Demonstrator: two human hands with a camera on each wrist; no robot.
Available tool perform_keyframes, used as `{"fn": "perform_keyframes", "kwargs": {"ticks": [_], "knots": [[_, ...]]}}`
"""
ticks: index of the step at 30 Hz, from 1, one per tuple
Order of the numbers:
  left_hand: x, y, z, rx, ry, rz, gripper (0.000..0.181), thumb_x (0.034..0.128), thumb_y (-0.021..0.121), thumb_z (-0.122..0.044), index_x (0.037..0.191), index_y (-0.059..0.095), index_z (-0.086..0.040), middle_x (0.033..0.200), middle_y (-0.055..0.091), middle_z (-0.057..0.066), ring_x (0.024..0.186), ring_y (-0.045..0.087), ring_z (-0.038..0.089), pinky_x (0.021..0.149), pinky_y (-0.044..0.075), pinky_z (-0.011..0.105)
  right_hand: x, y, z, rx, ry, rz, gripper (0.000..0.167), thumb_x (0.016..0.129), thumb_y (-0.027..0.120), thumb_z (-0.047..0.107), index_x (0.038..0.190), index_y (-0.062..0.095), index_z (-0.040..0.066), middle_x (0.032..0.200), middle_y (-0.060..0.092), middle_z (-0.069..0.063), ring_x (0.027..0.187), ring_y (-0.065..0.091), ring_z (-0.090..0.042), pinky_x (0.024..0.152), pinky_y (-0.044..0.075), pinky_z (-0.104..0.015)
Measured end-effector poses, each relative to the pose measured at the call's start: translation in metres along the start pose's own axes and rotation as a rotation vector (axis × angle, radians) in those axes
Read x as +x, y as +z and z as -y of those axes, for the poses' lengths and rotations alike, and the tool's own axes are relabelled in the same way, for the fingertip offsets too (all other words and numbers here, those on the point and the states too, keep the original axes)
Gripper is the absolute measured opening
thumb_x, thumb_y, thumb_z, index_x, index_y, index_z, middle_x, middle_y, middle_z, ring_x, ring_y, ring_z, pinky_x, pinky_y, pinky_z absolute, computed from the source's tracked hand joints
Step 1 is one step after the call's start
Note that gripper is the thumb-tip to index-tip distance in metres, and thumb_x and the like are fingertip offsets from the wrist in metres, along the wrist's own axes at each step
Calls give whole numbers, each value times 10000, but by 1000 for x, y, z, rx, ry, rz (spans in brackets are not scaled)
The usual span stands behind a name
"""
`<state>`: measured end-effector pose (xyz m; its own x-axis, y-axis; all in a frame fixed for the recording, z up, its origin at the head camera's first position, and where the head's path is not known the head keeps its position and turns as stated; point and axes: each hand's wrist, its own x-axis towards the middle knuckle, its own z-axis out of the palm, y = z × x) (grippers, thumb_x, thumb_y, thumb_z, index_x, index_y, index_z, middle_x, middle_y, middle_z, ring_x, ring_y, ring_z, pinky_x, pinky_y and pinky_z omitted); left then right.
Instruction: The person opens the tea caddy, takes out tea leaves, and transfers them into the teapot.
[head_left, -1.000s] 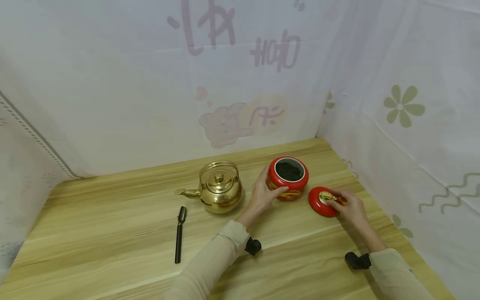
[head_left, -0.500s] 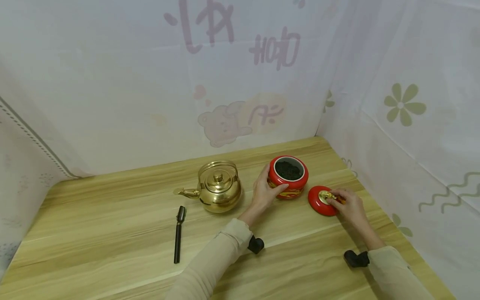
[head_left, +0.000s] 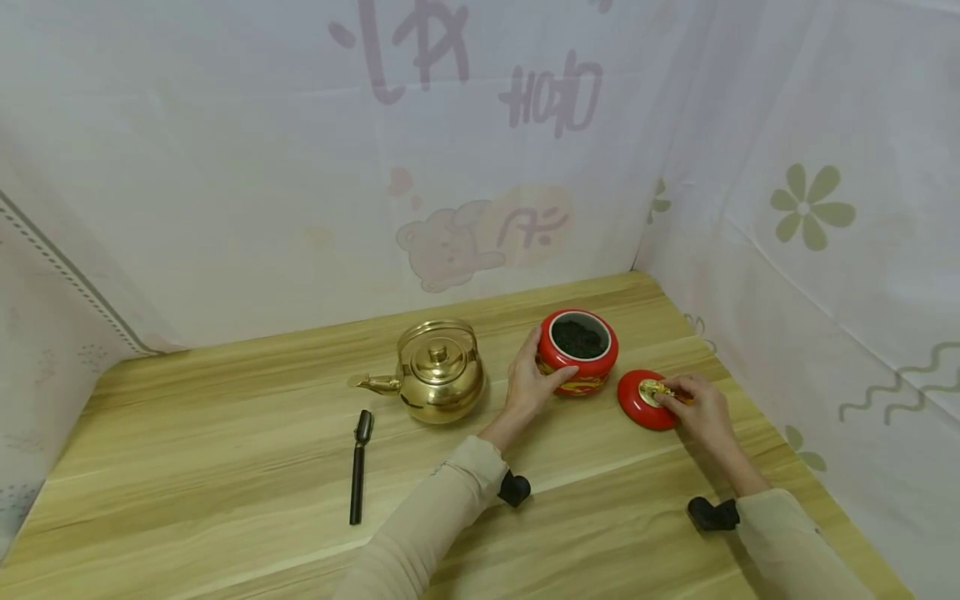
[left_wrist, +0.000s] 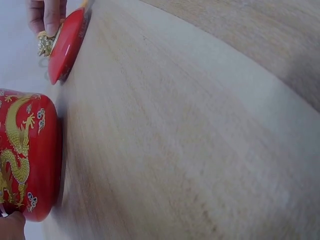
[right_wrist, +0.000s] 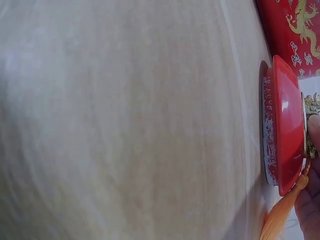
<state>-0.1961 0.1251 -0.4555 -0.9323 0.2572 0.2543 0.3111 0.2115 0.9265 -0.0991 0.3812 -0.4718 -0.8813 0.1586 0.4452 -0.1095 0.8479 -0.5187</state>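
A red jar [head_left: 578,374] with gold dragons stands uncovered on the table, dark loose tea leaves [head_left: 578,340] inside it. My left hand [head_left: 529,379] holds its left side, thumb in front and fingers round the back, mostly hidden. To the jar's right is its red lid [head_left: 637,403], knob upward. My right hand [head_left: 700,408] pinches the lid's gold knob [right_wrist: 311,105] between thumb and fingers. An orange tassel [right_wrist: 282,215] hangs from the knob in the right wrist view. The lid's underside is at the table surface; I cannot tell whether it fully rests there.
Left of the jar stands a brass teapot [head_left: 442,392], its spout pointing left and its handle upright. A dark tea scoop [head_left: 360,467] lies in front of the spout. Patterned cloth [head_left: 262,208] walls in the wooden table [head_left: 225,433] at the back and sides.
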Motion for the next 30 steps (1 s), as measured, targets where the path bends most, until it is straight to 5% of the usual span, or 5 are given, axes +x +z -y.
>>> {"fn": "perform_keyframes", "kwargs": {"ticks": [7,12,19,30], "knots": [[0,0,-1,23,-3,2,829,760,798,-198,1422,355,30,1456,396,174,1356,366,255,1114,312,366,5,-1,3,78,69,-28,179,736,765,-26,898,699,-65,879,663,-208,785,484,61,660,377,-9],[0,-1,-2,33,-1,0,833,755,802,-212,1422,360,20,1454,406,156,1351,376,249,1112,317,364,21,-8,11,125,110,-109,195,755,746,-39,926,680,-107,903,664,-258,782,437,162,677,367,6],[0,-2,-1,12,0,1,829,747,809,-205,1421,372,-3,1439,435,129,1333,406,226,1107,328,342,55,-12,39,216,155,-155,208,795,727,2,959,670,-114,949,641,-240,765,457,128,667,384,-17],[0,-2,-3,0,-21,2,823,750,807,-196,1426,371,-21,1416,467,114,1301,445,206,1090,352,326,88,17,78,256,20,-86,216,773,751,14,950,689,-94,949,666,-246,825,518,-97,680,373,-19]]}}
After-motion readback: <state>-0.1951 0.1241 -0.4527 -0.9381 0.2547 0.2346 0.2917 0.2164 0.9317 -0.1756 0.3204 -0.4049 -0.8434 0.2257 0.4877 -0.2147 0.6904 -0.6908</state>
